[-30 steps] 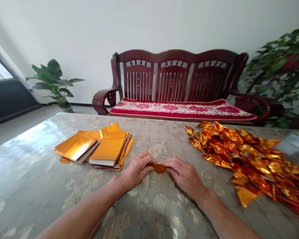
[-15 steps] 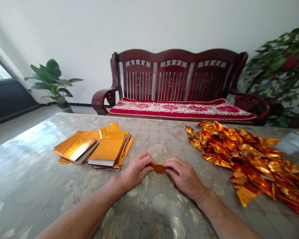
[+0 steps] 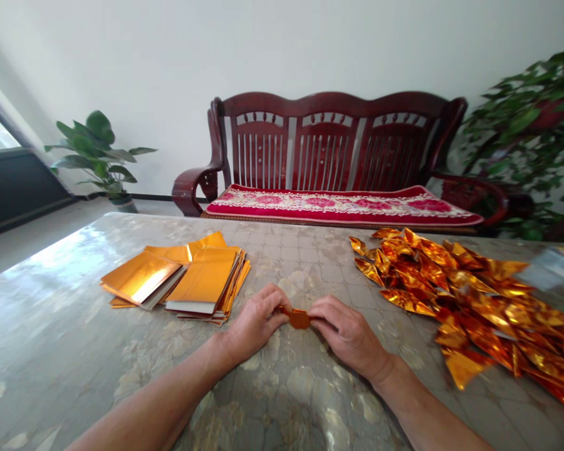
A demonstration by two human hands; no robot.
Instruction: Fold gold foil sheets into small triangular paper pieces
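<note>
Head view shows a table (image 3: 94, 369) with a patterned, glossy covering filling the lower part, its near edge out of frame. Behind it stands a dark red wooden bench (image 3: 326, 138), its lower part hidden by the tabletop, with a red floral seat cover (image 3: 338, 203) along it. A leafy plant (image 3: 517, 125) at the right is cut off by the frame and blurred. On the table's right lies a heap of folded gold foil pieces (image 3: 451, 282), running out of frame and too tangled to count; beside it, a pale bluish, see-through item (image 3: 552, 269) is too blurred to identify. A potted plant (image 3: 94, 147) stands at the far left. Gold sheets (image 3: 202, 275) lie in overlapping stacks left of the hands, the lower ones mostly covered. The left hand (image 3: 258, 319) and right hand (image 3: 350, 332) each pinch one end of a small gold foil piece (image 3: 299, 320), between them over the table's middle; fingers hide both its ends, and its exact folds cannot be made out.
</note>
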